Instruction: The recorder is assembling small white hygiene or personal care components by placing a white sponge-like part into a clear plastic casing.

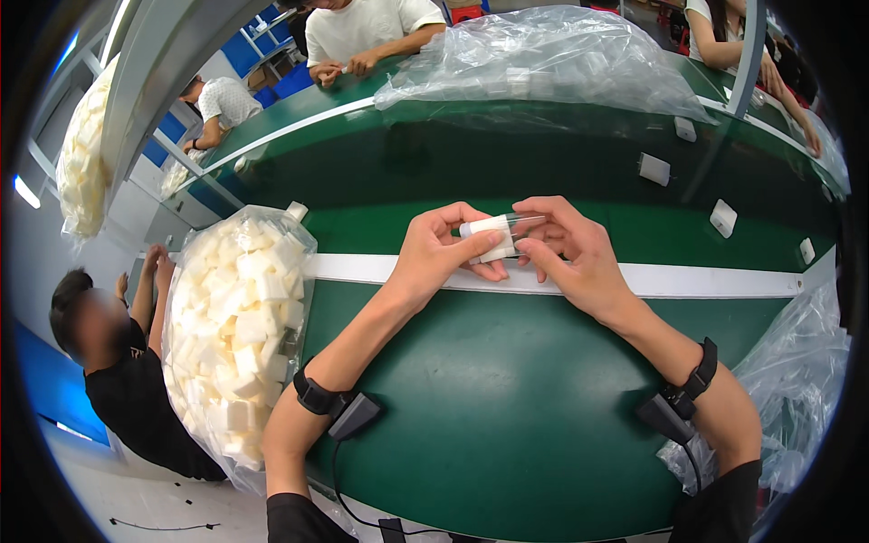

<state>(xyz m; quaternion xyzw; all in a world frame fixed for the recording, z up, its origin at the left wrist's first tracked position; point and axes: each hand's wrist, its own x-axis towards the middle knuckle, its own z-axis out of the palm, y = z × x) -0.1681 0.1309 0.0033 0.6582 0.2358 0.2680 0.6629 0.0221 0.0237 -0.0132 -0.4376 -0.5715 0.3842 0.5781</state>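
Observation:
Above the white strip (688, 281) along the green table, my two hands meet over one small object. A white, block-like plastic piece (496, 225) is pinched between the thumb and fingers of my left hand (433, 256). From its right end juts a transparent plastic part (527, 221), which the fingertips of my right hand (584, 258) grip. Whether that part is a cap or a sleeve I cannot tell. Both wrists are bent inward, and my fingers hide some of the piece.
A transparent bag (237, 330) full of white blocks stands at my left. Several white pieces, one a small block (654, 169), lie on the dark conveyor belt (543, 154). Beyond it rests a large plastic bag (552, 59). Crumpled plastic (787, 380) lies at right. Other people work nearby.

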